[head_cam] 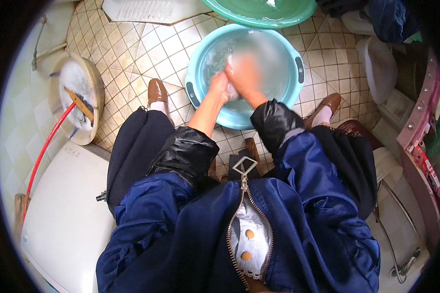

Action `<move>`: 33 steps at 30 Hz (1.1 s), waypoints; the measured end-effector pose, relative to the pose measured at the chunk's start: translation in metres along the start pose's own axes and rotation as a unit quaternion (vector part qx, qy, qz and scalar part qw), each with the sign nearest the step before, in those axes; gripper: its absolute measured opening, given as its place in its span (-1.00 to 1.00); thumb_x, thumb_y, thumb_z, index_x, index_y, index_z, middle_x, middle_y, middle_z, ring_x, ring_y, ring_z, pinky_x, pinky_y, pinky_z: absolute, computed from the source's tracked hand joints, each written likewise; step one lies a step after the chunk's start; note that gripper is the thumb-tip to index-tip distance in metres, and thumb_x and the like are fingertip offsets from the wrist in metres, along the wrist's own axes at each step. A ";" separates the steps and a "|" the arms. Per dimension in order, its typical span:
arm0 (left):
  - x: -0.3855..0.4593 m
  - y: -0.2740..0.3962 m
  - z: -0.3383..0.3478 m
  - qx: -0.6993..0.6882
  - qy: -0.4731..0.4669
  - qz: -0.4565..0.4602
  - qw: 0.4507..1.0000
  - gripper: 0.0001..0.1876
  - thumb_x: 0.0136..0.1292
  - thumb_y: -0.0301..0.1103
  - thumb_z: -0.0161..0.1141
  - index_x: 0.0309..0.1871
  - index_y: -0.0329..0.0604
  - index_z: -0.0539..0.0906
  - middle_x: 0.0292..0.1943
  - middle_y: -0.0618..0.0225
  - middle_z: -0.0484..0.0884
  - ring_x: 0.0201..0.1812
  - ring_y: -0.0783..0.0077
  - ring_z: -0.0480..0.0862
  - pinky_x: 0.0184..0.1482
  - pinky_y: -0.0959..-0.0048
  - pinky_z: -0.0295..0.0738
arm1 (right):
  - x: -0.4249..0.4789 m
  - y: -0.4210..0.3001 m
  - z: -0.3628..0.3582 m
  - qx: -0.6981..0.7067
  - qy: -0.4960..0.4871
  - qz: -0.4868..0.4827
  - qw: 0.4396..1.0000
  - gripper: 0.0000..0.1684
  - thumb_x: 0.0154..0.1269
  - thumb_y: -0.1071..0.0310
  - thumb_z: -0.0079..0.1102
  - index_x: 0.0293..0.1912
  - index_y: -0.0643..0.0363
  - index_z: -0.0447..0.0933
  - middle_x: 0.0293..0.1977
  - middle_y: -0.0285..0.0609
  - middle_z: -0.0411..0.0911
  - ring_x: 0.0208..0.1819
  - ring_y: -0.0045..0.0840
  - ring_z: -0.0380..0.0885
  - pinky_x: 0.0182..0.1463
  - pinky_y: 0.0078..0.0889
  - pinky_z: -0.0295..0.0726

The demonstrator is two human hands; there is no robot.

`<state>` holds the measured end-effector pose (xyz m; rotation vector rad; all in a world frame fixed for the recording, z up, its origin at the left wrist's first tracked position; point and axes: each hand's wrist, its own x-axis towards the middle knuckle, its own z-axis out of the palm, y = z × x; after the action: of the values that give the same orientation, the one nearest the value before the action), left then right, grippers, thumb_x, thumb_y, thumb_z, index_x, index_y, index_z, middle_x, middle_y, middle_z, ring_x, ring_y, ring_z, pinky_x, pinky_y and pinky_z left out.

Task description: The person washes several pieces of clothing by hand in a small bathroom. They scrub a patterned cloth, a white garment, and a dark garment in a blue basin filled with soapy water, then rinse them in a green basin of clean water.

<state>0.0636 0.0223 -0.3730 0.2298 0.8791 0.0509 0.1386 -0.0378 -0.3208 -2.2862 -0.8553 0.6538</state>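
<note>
A light-blue plastic basin [297, 89] of water stands on the tiled floor between my feet. Both hands are over its middle, close together and seemingly touching. My left hand [220, 85] has curled fingers and lies against a pale, wet thing [233, 93], perhaps cloth, that shows between the hands. My right hand [244, 73] is partly blurred, so its fingers and whatever it may hold are hidden. Whitish, blurred matter fills the upper part of the basin.
A green basin [267, 22] with water stands beyond the blue one. To the left are a beige basin [99, 86] with suds, a wooden-backed brush [79, 104], a red hose [46, 146] and a white lid-like surface [69, 190]. A pink shelf unit [418, 106] stands at right.
</note>
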 end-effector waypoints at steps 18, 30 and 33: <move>-0.034 0.026 0.013 -0.111 -0.061 -0.047 0.991 -0.52 0.30 -0.03 -0.12 0.12 -0.19 0.34 0.04 0.16 0.46 0.03 0.22 0.49 0.06 0.19 0.40 | -0.069 -0.094 -0.053 0.249 -0.048 -0.049 0.966 -0.68 -0.05 0.16 0.24 -0.26 0.10 0.56 -0.22 -0.09 0.44 -0.19 -0.19 0.48 -0.14 -0.21 0.47; -0.023 0.016 -0.024 0.168 0.167 0.092 0.967 -0.45 0.19 -0.08 0.13 0.19 -0.11 0.31 0.00 0.26 0.49 0.02 0.26 0.49 0.06 0.24 0.38 | -0.005 0.082 -0.019 -0.040 0.061 0.173 0.982 -0.35 0.01 -0.10 0.16 0.04 0.05 0.39 0.04 0.09 0.32 0.06 -0.09 0.33 0.02 -0.01 0.36; -0.029 0.016 -0.005 0.140 0.229 0.005 0.963 -0.39 0.16 0.13 0.06 0.20 -0.01 0.33 0.01 0.28 0.50 0.05 0.30 0.46 0.10 0.20 0.32 | -0.018 0.092 0.034 0.016 0.096 0.244 0.965 -0.17 -0.04 -0.10 0.20 0.14 0.22 0.29 0.04 0.25 0.27 0.15 -0.03 0.21 0.16 -0.12 0.24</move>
<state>0.0422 0.0348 -0.3509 0.4997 1.3491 -0.0128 0.1431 -0.0943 -0.4028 -2.4961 -0.1821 0.6283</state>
